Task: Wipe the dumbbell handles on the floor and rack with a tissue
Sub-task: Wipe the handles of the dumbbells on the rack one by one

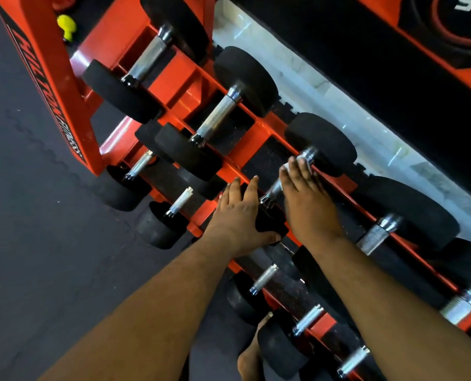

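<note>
An orange dumbbell rack (185, 86) holds black-headed dumbbells with knurled steel handles on two tiers. My right hand (306, 204) lies along the handle (275, 190) of the third dumbbell on the upper tier, fingers straight and reaching toward its far head (328, 138). A little white tissue (287, 168) shows at the fingertips; the rest is hidden under the hand. My left hand (238, 215) rests on that dumbbell's near head (270, 225), fingers stretched over the top and thumb wrapped round its lower edge.
Two upper-tier dumbbell handles (218, 116) lie to the left, another (374, 235) to the right. Smaller dumbbells (180, 200) fill the lower tier. Dark rubber floor (36, 215) spreads to the left. A yellow object (66, 26) sits behind the rack. My bare foot (252, 356) stands by the rack.
</note>
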The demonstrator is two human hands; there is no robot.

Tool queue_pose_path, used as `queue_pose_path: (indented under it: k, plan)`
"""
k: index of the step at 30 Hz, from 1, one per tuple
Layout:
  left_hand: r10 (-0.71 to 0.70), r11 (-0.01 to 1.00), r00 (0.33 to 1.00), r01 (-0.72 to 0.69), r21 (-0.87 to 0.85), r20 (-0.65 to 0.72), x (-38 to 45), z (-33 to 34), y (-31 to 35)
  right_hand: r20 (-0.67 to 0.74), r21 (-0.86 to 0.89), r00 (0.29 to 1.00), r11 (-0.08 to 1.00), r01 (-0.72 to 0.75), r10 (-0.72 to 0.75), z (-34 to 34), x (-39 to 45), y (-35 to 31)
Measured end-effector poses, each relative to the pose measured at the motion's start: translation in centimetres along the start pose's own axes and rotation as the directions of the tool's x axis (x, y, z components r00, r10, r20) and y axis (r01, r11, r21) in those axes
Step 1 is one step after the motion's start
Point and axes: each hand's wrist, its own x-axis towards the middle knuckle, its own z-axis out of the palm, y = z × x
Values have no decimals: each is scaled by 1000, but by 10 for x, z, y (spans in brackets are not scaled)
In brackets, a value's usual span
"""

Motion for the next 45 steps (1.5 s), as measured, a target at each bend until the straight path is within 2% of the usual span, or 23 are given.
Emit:
queue_pose_path:
  k: [3, 5, 9, 11, 14, 16, 17, 18, 19, 20, 21, 22, 23, 24, 25, 28, 30, 32, 34, 37, 39, 43, 45]
  plan:
    - [0, 1000, 1000, 0, -14, -11, 0, 1, 0, 58, -80, 986, 984, 160, -156, -2, 1, -5]
    - [-1, 1000, 1000, 1, -13, -22, 1, 2, 0, 117, -109, 971, 969, 221, -208, -10, 3, -4]
    - [5, 1000, 1000, -6, -21, -30, -1, 1, 0, 301, -28, 904, 944, 328, -305, -25, 5, -4]
    - [10, 1000, 1000, -10, -21, -27, -2, -1, 1, 323, 37, 871, 925, 379, -370, -28, 3, -5]
    - [4, 1000, 1000, -4, -20, -26, -3, -2, 2, 182, 321, 923, 908, 271, -340, -24, -11, -4]
    - [-3, 1000, 1000, 3, -8, -26, -3, -2, 2, 109, 568, 978, 819, 85, -177, -21, -26, -3]
    - [-3, 1000, 1000, 3, 0, -24, -3, -1, 4, 116, 682, 993, 729, -62, -24, -21, -34, 1]
    - [-10, 1000, 1000, 10, 11, -22, -3, -2, 2, 150, 775, 976, 593, -217, 161, -21, -36, 1]
    - [-8, 1000, 1000, 9, 20, -19, -3, -2, 3, 209, 842, 909, 407, -355, 360, -21, -36, 4]
    - [-9, 1000, 1000, 10, 26, -13, -3, -2, 2, 300, 879, 798, 174, -444, 523, -20, -33, 3]
    - [-10, 1000, 1000, 11, 27, -8, -3, -1, 2, 421, 869, 659, -69, -490, 623, -19, -28, 1]
    - [-10, 1000, 1000, 10, 27, -11, -3, -2, 2, 548, 820, 532, -288, -494, 646, -18, -20, -3]
    - [-12, 1000, 1000, 12, 25, -11, -4, -2, 1, 654, 752, 452, -462, -470, 607, -17, -11, -8]
    - [-12, 1000, 1000, 12, 23, -10, -4, -2, 2, 721, 693, 423, -578, -431, 548, -19, 0, -13]
    - [-12, 1000, 1000, 12, 22, -10, -4, -2, 2, 750, 657, 426, -644, -392, 506, -23, 12, -16]
    - [-11, 1000, 1000, 11, 29, -20, -3, -1, 3, 754, 641, 408, -711, -288, 515, -39, 47, -16]
    - [-9, 1000, 1000, 10, 30, -22, -3, 0, 1, 723, 680, 397, -681, -271, 565, -47, 55, -20]
    - [-6, 1000, 1000, 7, 21, -25, -3, 0, 0, 702, 710, 457, -582, -396, 546, -48, 44, -39]
    - [-1, 1000, 1000, 2, 9, -29, -3, 0, -1, 737, 675, 517, -490, -551, 434, -46, 24, -54]
    - [2, 1000, 999, -1, 10, -34, -1, 1, -1, 799, 596, 533, -490, -636, 279, -58, 14, -48]
    - [7, 1000, 999, -6, 18, -41, 0, 3, -1, 810, 570, 522, -566, -596, 266, -61, 23, -33]
    - [4, 1000, 999, -3, 22, -36, 0, 3, -1, 764, 632, 412, -706, -321, 496, -44, 57, -9]
    - [1, 1000, 999, 0, 27, -35, -1, 1, 1, 742, 649, 396, -728, -220, 542, -39, 61, -8]
